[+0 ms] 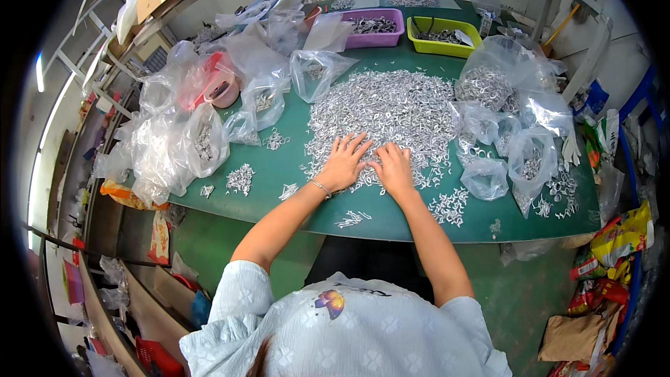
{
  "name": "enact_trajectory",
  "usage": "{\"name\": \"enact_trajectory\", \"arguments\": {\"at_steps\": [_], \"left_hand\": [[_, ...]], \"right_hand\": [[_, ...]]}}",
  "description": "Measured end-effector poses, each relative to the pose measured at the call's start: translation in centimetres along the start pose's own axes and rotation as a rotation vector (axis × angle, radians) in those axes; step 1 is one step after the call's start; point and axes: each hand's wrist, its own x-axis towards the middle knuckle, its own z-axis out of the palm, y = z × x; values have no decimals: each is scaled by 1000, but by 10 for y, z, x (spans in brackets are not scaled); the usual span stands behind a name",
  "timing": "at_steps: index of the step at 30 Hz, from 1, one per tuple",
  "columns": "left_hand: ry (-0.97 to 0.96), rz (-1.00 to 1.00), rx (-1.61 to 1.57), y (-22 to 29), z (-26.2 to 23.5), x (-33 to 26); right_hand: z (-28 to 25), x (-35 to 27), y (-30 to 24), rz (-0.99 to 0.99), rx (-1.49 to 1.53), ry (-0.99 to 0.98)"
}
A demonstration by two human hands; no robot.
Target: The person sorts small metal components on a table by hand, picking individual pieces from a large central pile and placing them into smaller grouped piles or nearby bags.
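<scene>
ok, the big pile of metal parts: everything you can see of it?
The pile is a broad, loose heap of many small, silvery, metallic-looking pieces, many curved or hook-like; exact shapes are too small to tell. It lies mid-table on the green tabletop, thinning to scattered pieces at its edges. The left hand and right hand rest at its near edge, fingers over the pieces.

The shiny bits (391, 108) lie in a big, wide pile on the green worktop (291, 158). They are small, silver and curved, and they point every which way. Some loose ones lie around the edge.
</scene>
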Motion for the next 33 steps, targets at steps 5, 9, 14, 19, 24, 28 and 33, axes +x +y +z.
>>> {"name": "enact_trajectory", "arguments": {"at_steps": [5,9,14,19,24,28,33], "left_hand": [[-41,-10,48,2,-7,0],[-40,-30,12,2,-8,0],[-52,-30,5,2,-8,0],[-41,-18,2,1,-8,0],[2,3,32,1,-5,0],[34,-15,29,0,0,-4],[79,-79,-38,0,13,2]], "right_hand": [[6,2,-2,14,19,3],[3,3,-6,46,-6,-20],[-1,5,-8,57,-27,-54],[-6,3,-7,60,32,-87],[-6,0,-3,22,68,-74],[-6,-2,-5,10,78,-54],[-6,-2,6,-29,99,-28]]}}
